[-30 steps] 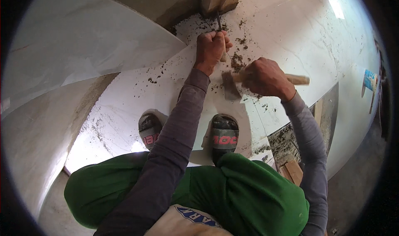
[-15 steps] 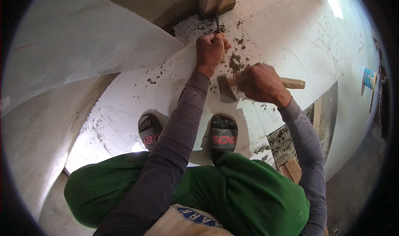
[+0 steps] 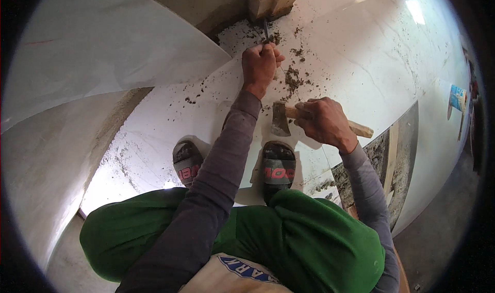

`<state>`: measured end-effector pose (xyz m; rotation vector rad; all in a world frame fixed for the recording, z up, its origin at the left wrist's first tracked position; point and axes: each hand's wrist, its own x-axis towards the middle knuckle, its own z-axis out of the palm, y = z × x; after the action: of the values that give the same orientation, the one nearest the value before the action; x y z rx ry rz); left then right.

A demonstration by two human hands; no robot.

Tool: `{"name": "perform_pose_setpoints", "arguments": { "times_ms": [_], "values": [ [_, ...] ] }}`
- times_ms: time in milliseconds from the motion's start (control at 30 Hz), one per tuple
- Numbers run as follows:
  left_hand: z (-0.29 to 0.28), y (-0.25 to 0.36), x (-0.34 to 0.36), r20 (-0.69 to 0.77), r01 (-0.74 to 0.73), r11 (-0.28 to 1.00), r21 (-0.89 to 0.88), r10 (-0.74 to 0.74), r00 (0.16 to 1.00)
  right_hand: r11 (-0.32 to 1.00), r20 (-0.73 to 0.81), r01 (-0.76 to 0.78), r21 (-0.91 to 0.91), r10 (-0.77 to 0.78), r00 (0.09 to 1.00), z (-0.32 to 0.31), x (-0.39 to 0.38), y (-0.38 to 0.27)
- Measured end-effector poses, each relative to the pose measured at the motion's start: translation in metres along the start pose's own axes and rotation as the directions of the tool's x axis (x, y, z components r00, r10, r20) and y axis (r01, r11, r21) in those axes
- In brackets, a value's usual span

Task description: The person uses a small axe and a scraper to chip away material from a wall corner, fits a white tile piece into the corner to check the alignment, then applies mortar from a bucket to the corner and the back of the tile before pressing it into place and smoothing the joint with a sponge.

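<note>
My left hand (image 3: 259,69) is closed around a chisel, its thin metal blade (image 3: 266,31) pointing away from me. The tip reaches the foot of a wooden door post (image 3: 272,3), where dark mortar crumbs lie; most of the handle is hidden in my fist. In my right hand (image 3: 327,124) is a hatchet (image 3: 280,121), gripped midway along its wooden handle. Its dusty metal head hangs to the left of that hand, apart from the chisel, and the handle's end sticks out to the right.
Loose crumbs (image 3: 293,79) lie scattered over the white tiled floor (image 3: 350,66). A large pale panel (image 3: 118,45) spreads across the left. At the right are an untiled gap (image 3: 374,156) with wood strips and a blue container (image 3: 457,97). My sandals (image 3: 279,173) stand on the tiles.
My right hand has drawn the hatchet nearer to me, away from the chisel. The left hand stays at the post's foot, with the chisel tilted slightly more to the left.
</note>
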<state>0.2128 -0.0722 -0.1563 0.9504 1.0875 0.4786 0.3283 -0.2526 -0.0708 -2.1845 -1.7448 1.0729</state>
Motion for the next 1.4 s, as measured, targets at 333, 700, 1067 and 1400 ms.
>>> {"name": "perform_pose_setpoints", "arguments": {
  "times_ms": [333,700,1067,1400],
  "values": [
    [-0.001,0.005,0.001,-0.020,-0.050,0.998,0.028,0.050,0.999,0.996,0.029,-0.016,0.087,0.013,0.999,-0.006,-0.013,-0.018],
    [-0.009,-0.007,-0.031,-0.011,-0.036,0.998,0.044,0.037,0.999,0.994,0.005,-0.013,0.108,0.013,1.000,0.005,-0.022,-0.015],
    [-0.021,0.003,-0.002,0.039,0.024,0.983,0.180,-0.031,0.999,0.994,0.048,-0.040,0.100,0.035,0.998,0.007,-0.023,-0.022],
    [-0.022,0.010,0.004,0.026,-0.033,0.989,0.143,0.030,0.999,0.994,0.027,-0.007,0.112,0.004,1.000,0.009,-0.023,-0.021]
  ]
}}
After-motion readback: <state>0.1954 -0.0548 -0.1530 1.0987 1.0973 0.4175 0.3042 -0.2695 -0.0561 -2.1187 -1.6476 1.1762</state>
